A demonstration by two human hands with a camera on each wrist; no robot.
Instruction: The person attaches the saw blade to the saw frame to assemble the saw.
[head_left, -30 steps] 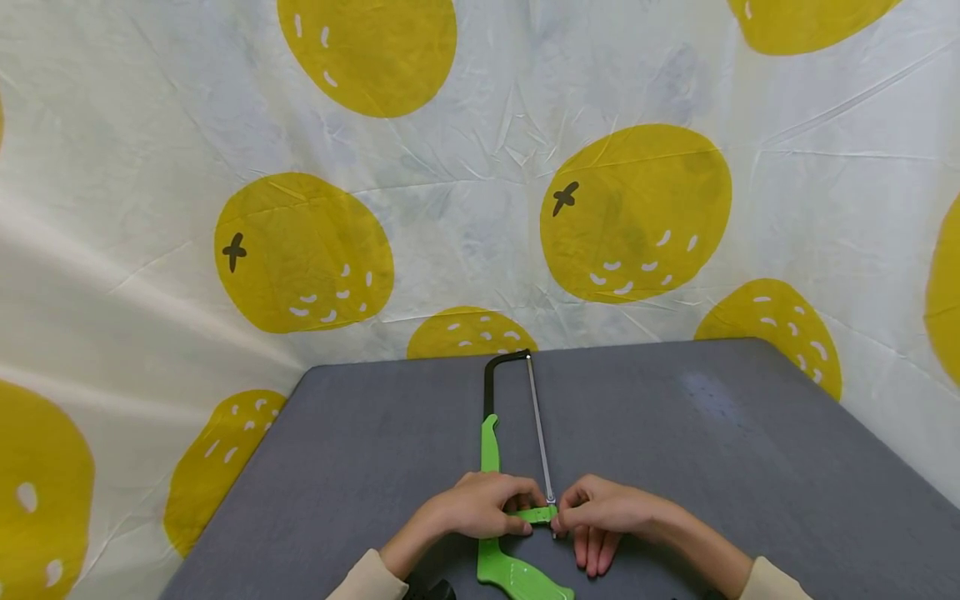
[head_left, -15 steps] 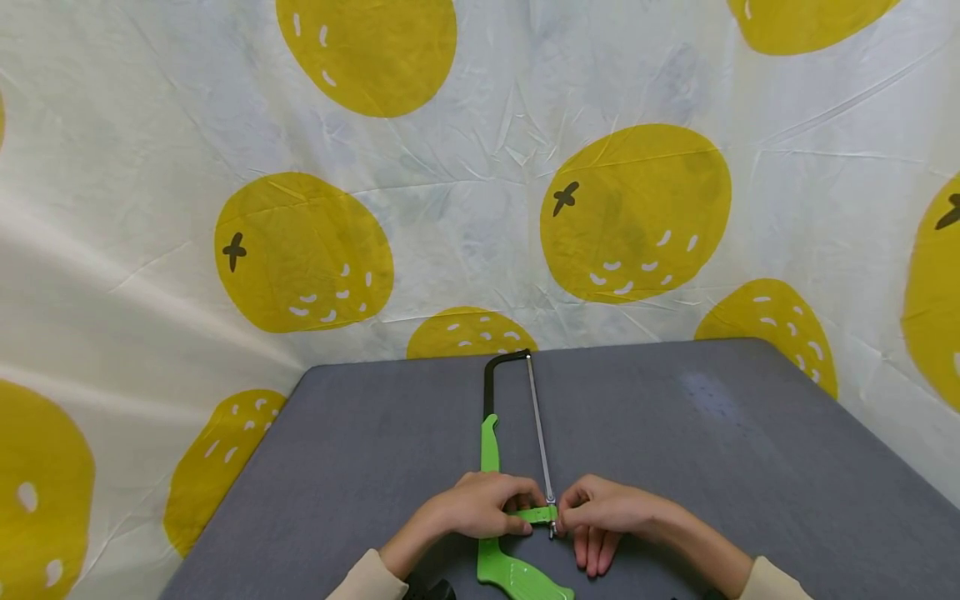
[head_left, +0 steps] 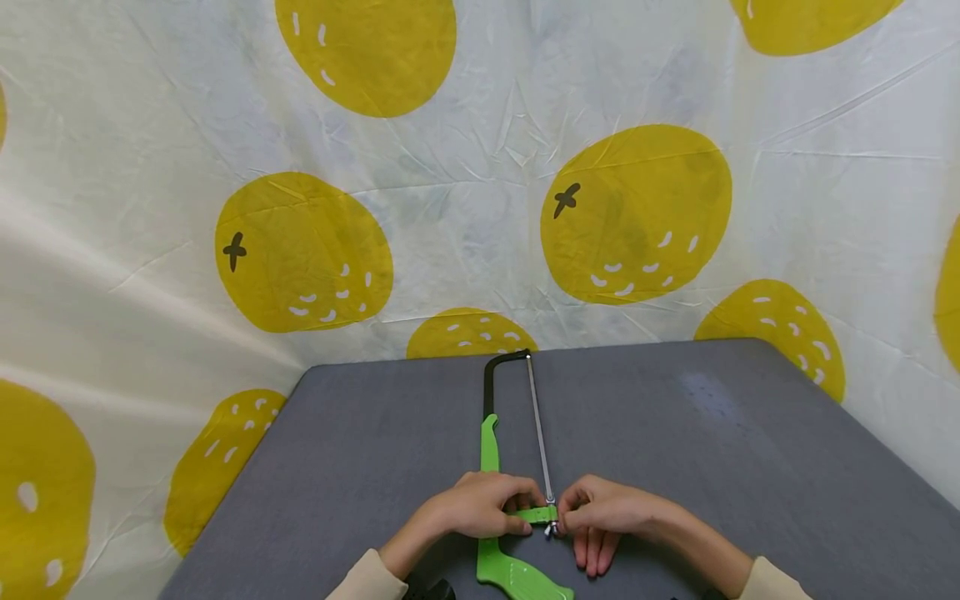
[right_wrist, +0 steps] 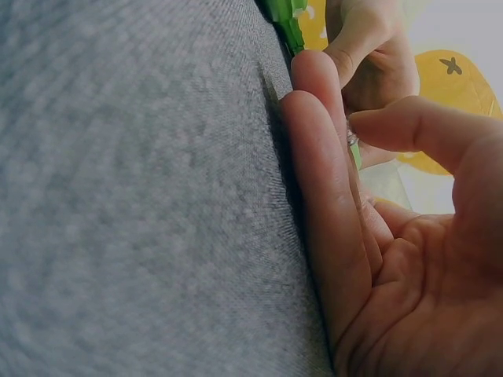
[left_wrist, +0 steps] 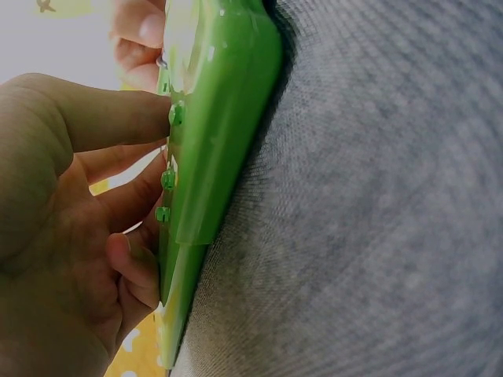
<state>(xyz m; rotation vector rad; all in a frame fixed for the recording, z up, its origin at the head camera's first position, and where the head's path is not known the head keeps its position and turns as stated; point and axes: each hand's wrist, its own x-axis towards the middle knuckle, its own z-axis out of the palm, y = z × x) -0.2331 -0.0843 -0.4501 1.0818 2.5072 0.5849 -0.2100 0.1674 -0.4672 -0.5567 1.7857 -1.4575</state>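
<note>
A hacksaw [head_left: 489, 450] lies flat on the grey table, its black front bow pointing away and its green handle [head_left: 521, 577] toward me. The thin silver blade [head_left: 539, 433] runs along its right side. My left hand [head_left: 483, 507] grips the green cross arm [head_left: 538, 515] of the frame, thumb on the near side; the left wrist view shows the thumb against the green plastic [left_wrist: 224, 118]. At the blade's near end, my right hand [head_left: 611, 510] pinches a small silver wing nut [head_left: 551, 529] between thumb and index finger. Its other fingers [right_wrist: 326, 188] extend along the tabletop.
The grey cloth-covered table [head_left: 660, 433] reaches back to a white curtain [head_left: 465, 233] printed with yellow fruit. Curtain also hangs along the left and right sides. A small dark object [head_left: 441, 590] shows at the bottom edge by the left sleeve.
The wing nut has turned, its wings now showing at a different angle below the green arm. Both hands and the hacksaw stay in nearly the same place.
</note>
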